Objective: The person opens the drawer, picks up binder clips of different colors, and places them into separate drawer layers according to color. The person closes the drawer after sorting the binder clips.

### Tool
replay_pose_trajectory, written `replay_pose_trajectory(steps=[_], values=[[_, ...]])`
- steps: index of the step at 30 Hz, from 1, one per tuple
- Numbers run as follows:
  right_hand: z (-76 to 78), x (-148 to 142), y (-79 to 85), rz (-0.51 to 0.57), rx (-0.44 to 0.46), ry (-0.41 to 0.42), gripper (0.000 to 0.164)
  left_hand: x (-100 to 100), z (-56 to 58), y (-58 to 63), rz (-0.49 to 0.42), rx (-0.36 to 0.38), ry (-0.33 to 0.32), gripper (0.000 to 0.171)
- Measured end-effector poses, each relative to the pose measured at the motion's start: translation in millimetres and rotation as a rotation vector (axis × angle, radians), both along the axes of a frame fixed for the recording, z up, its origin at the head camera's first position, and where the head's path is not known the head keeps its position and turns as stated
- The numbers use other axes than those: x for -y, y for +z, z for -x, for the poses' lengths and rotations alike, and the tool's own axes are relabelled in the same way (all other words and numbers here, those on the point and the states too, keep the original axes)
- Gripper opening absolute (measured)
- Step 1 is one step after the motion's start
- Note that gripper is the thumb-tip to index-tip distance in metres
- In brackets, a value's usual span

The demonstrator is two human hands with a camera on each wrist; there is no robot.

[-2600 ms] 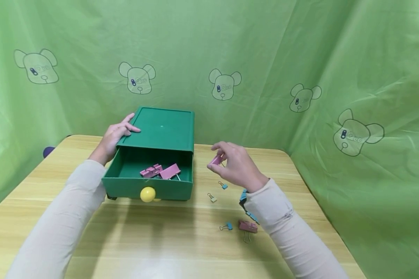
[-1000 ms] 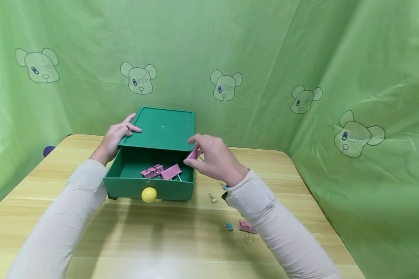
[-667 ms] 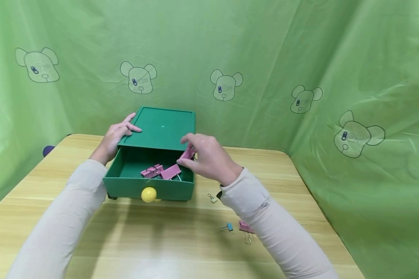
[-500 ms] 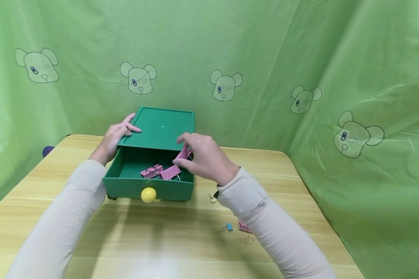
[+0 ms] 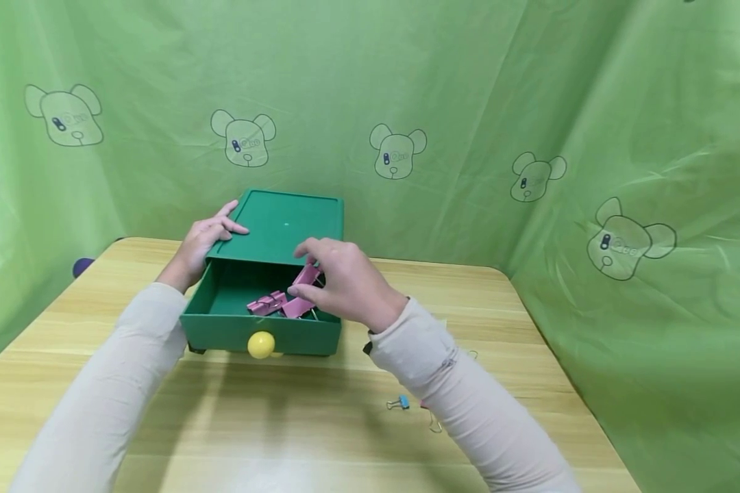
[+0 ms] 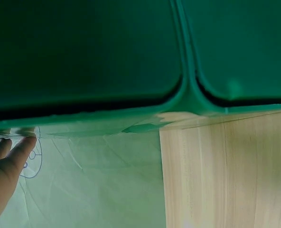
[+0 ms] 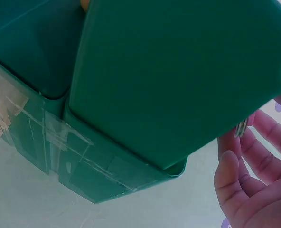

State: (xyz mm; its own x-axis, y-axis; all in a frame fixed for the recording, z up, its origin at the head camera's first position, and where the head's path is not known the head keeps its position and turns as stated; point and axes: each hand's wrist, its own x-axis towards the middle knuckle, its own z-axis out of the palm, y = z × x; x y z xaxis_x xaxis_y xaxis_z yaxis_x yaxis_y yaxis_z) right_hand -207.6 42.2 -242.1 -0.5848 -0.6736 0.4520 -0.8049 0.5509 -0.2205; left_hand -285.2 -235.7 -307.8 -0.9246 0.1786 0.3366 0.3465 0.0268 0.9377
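A green plastic drawer box (image 5: pixel 290 222) stands on the table, its drawer (image 5: pixel 222 330) pulled out at the front by a yellow knob (image 5: pixel 261 345). My left hand (image 5: pixel 199 246) rests on the box's upper left edge, fingers laid over the top; the left wrist view catches some of its fingers (image 6: pixel 18 154) against the side. Over the drawer's right part, my right hand (image 5: pixel 351 282) pinches a pink binder clip (image 5: pixel 306 276) between thumb and fingers. Below it lie two more pink clips, one at the left (image 5: pixel 267 303) and one partly covered (image 5: pixel 297 307). In the right wrist view, metal handles (image 7: pixel 241 128) show at the fingers.
A small blue binder clip (image 5: pixel 401 402) lies on the wooden table (image 5: pixel 271 431), right of the drawer. Beside it, the right sleeve (image 5: pixel 462 390) mostly hides another pink clip (image 5: pixel 424 405). A green curtain (image 5: pixel 456 82) hangs behind and at the sides.
My right hand has carried the pink clip leftward from beside the box to above the open drawer. Its sleeve now covers clips on the table. The left hand stays put.
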Motion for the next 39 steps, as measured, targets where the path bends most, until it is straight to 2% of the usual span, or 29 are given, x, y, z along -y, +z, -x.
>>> replay_pose_trajectory(steps=[23,39], values=[[1.7,-9,-5.0,-0.005,0.074,-0.049,0.039,1,0.7,-0.9,0.022,-0.001,0.014,0.042],[3.7,-50,-20.5,0.056,0.055,-0.140,0.036,0,0.2,0.3,0.005,0.008,0.005,0.044]])
